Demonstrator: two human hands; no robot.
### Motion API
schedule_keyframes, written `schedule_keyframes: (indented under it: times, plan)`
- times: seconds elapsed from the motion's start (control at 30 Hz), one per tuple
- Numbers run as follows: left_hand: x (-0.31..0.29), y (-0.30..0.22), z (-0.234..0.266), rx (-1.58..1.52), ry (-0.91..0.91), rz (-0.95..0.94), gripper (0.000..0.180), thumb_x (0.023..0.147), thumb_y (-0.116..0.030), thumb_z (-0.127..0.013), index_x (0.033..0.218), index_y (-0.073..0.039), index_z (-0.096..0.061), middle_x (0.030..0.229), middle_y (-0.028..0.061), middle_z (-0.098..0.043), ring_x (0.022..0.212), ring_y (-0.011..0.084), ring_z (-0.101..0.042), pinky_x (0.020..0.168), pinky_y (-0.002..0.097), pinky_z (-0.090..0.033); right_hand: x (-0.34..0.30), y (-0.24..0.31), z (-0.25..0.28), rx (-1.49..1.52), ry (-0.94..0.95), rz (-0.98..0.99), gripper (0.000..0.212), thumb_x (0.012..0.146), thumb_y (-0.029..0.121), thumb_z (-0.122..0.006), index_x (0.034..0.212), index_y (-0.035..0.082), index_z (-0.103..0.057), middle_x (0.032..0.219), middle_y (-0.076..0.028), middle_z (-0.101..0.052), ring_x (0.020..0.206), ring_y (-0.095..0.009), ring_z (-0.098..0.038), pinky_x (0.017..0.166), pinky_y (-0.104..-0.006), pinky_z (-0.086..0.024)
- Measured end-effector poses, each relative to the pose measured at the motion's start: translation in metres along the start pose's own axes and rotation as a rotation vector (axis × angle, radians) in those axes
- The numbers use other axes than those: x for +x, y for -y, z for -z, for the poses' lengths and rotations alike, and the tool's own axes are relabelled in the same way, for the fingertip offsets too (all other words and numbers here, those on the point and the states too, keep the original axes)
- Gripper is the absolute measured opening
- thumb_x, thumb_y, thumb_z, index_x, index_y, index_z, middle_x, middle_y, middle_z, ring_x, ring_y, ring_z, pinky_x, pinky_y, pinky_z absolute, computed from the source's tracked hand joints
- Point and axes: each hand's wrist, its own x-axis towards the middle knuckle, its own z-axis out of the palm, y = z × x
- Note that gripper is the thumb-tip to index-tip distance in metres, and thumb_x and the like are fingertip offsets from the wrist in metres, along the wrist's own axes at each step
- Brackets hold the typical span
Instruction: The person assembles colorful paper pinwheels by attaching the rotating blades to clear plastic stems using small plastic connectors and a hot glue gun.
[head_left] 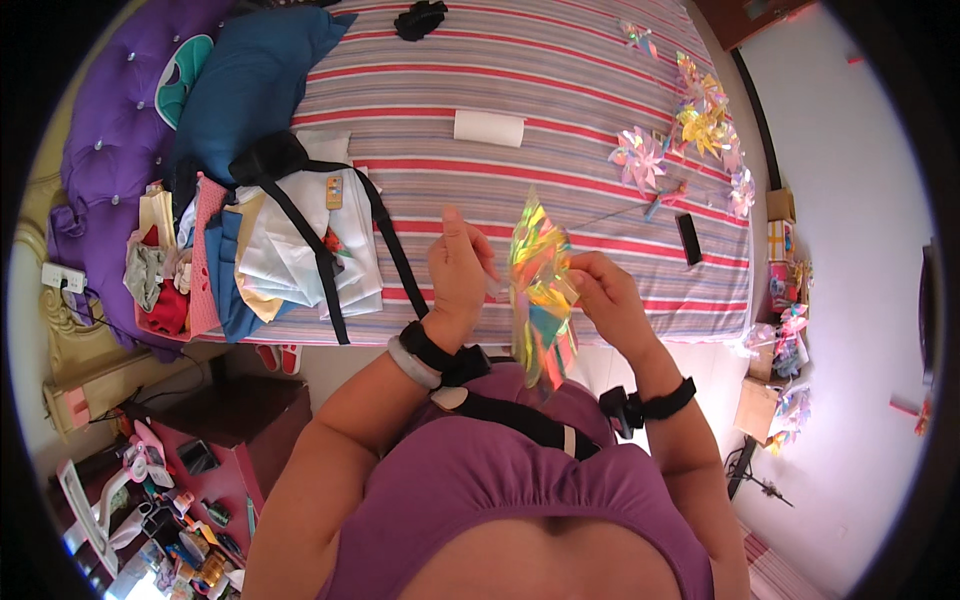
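Observation:
A shiny iridescent pinwheel (pixel 541 290), yellow, green and pink, stands nearly edge-on between my hands, over the bed's near edge. My right hand (pixel 608 298) pinches its right side between thumb and fingers. On the other side, my left hand (pixel 460 268) has its thumb stretched upward and its fingers curled in toward the pinwheel. A small pale, see-through bit shows at those fingertips; what it belongs to is unclear. Black straps circle both my wrists.
Finished pinwheels (pixel 700 125) lie in a cluster on the striped bed (pixel 400 95), right of a white paper roll (pixel 488 128). A black phone (pixel 688 239) rests near the right edge. White sheets (pixel 300 245) with a black strap (pixel 385 225), and folded clothes (pixel 165 270), lie at left.

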Motion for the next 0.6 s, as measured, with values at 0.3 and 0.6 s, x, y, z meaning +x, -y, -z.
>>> schedule_keyframes:
  times: [0.3,0.6]
  plan:
    - [0.006,-0.054,-0.016,-0.028,0.043,-0.097,0.062,0.096,-0.048,-0.031,0.056,-0.005,-0.05,0.049,-0.0003,-0.041,0.044,0.0076,-0.038,0.044,0.0227,-0.03,-0.029,0.039,0.012,0.238,-0.021,0.112,0.036,0.091,0.004,-0.05,0.126,0.002,-0.046,0.077,0.0,-0.049,0.06,-0.005,-0.048,0.049,-0.0184,-0.038]
    - [-0.013,-0.071,-0.015,-0.035,0.39,-0.163,0.053,0.097,-0.039,-0.037,0.067,-0.002,-0.06,0.059,0.0003,-0.053,0.049,0.0066,-0.045,0.046,0.0214,-0.034,-0.041,0.036,0.017,0.362,-0.151,0.22,0.034,0.093,0.01,-0.049,0.125,-0.003,-0.048,0.081,-0.005,-0.059,0.056,-0.006,-0.048,0.049,-0.0187,-0.038]
